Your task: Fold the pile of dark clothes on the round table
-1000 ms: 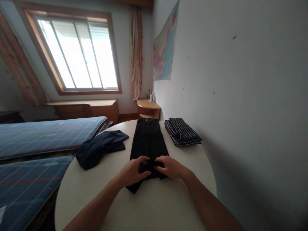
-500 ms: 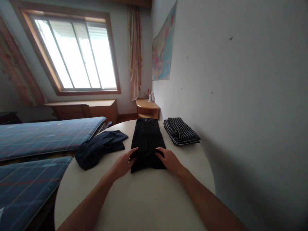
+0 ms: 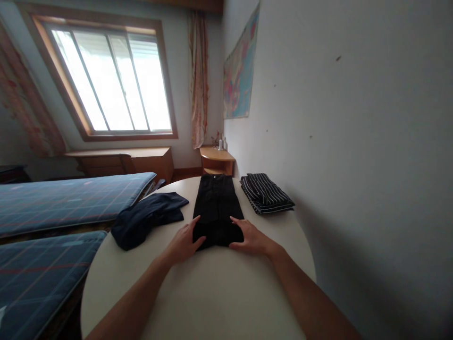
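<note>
A black garment [image 3: 217, 203] lies as a long strip on the round white table [image 3: 219, 293], its near end folded over. My left hand [image 3: 184, 240] rests at the left side of that near end, thumb and fingers spread apart on the cloth. On the right side my right hand [image 3: 251, 237] lies in the same way, thumb apart from the fingers. Neither hand pinches the fabric. A crumpled dark blue garment [image 3: 145, 218] is to the left, and folded black-and-white striped cloth [image 3: 267, 192] lies to the right.
Two beds with blue plaid mattresses [image 3: 71, 198] stand left of the table. The white wall [image 3: 354, 165] runs close along the right side. A small wooden corner shelf [image 3: 215, 153] and a desk [image 3: 152, 152] are beyond the table.
Both hands have let go of the black cloth's folded edge and opened, thumbs moving toward me. The near part of the garment now lies flatter, and its near edge sits slightly farther away.
</note>
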`<state>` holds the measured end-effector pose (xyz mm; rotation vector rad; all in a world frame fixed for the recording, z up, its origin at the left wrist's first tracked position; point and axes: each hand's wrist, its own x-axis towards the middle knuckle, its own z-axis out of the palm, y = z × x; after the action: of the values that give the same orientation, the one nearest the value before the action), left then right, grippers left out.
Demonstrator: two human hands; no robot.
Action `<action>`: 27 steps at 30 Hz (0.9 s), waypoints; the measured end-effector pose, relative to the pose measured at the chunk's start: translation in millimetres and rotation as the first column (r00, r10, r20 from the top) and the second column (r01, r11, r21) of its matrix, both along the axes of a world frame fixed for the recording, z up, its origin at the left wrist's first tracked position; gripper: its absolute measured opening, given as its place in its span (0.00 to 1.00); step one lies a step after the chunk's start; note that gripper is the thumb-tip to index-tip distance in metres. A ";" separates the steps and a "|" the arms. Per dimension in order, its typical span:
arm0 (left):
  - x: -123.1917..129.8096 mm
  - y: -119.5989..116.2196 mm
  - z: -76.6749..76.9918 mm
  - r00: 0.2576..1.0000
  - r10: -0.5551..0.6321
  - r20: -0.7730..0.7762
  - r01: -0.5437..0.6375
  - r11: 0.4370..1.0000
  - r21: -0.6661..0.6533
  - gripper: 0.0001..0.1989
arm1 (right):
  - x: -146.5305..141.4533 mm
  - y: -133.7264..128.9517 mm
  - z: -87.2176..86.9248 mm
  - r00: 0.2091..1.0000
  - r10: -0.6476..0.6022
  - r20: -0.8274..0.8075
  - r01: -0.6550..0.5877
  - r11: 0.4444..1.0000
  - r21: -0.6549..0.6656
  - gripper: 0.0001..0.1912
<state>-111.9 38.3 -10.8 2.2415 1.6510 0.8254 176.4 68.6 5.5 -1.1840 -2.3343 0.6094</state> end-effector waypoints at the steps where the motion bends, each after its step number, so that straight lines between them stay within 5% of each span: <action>1: -2.1 -0.8 0.5 0.999 -0.025 -0.028 0.025 1.000 -0.009 0.37 | 2.4 0.2 0.7 1.000 -0.004 -0.011 0.004 1.000 -0.004 0.48; 9: -15.4 3.7 -5.5 0.994 -0.093 -0.062 0.091 0.995 -0.041 0.33 | 5.5 1.6 6.7 0.999 -0.007 -0.044 0.006 1.000 -0.015 0.30; 17: -7.4 5.8 4.4 0.995 0.095 -0.014 -0.095 0.995 -0.026 0.18 | 9.0 8.6 4.4 0.999 -0.041 -0.029 0.042 0.999 0.035 0.12; 23: -1.0 20.4 5.0 0.968 0.235 0.088 -0.241 0.968 0.066 0.14 | 4.9 25.2 -3.2 0.969 -0.138 -0.205 0.174 0.971 0.165 0.15; 27: 1.3 22.8 -0.1 0.973 0.227 -0.030 -0.228 0.973 -0.019 0.15 | 0.4 33.3 -11.8 0.984 -0.151 -0.095 0.164 0.975 0.148 0.13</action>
<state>-110.6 61.1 -10.9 2.0838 1.9474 0.8252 176.9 102.0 -6.3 -1.2323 -2.1512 0.4053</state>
